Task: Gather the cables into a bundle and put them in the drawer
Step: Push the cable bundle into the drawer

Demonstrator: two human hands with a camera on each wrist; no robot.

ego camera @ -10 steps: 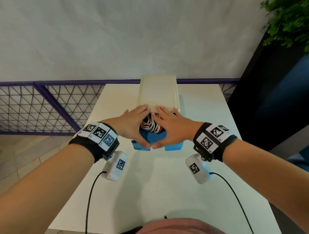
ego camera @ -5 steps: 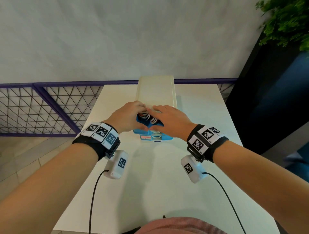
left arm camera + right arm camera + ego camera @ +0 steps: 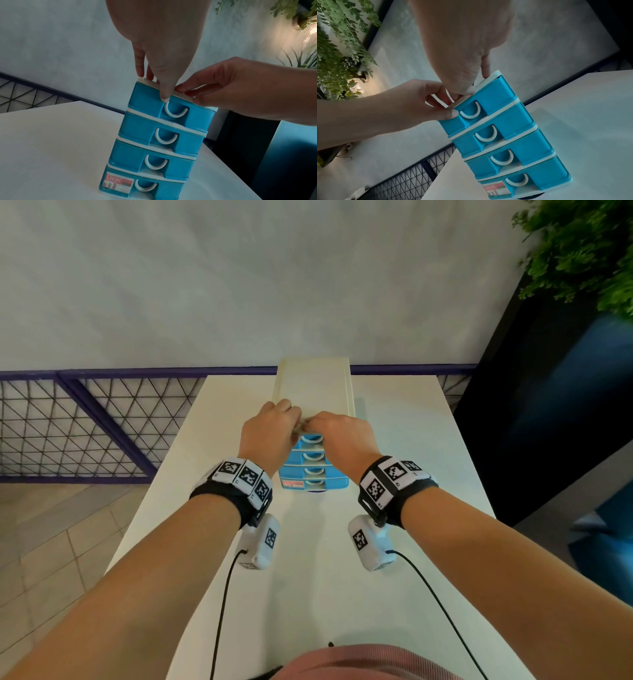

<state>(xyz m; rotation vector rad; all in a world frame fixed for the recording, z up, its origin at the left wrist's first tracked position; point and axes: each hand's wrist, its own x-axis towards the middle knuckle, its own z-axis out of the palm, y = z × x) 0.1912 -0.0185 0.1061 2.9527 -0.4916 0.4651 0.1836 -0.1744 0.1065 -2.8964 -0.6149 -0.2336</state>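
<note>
A small drawer unit (image 3: 313,385) with a cream top and several blue drawers stands on the white table (image 3: 325,594). Its top drawer (image 3: 145,100) sits pushed in, flush with the ones below. No cables show in any view. My left hand (image 3: 274,426) grips the unit's top front edge, its thumb (image 3: 164,96) on the top drawer's face beside the white handle (image 3: 175,113) and its fingers on the cream top. My right hand (image 3: 339,433) pinches the same edge from the right, thumb (image 3: 468,90) at the front and fingers curled over the top.
A purple railing with wire mesh (image 3: 85,426) runs behind and left of the table. A dark panel and a green plant (image 3: 582,251) stand at the right. The table edges lie close on both sides. Black cords (image 3: 219,611) trail from my wrist cameras.
The top drawer, pulled out with the coiled cables in it a second ago, has slid fully in. Both hands moved forward with it onto the unit's top front edge.
</note>
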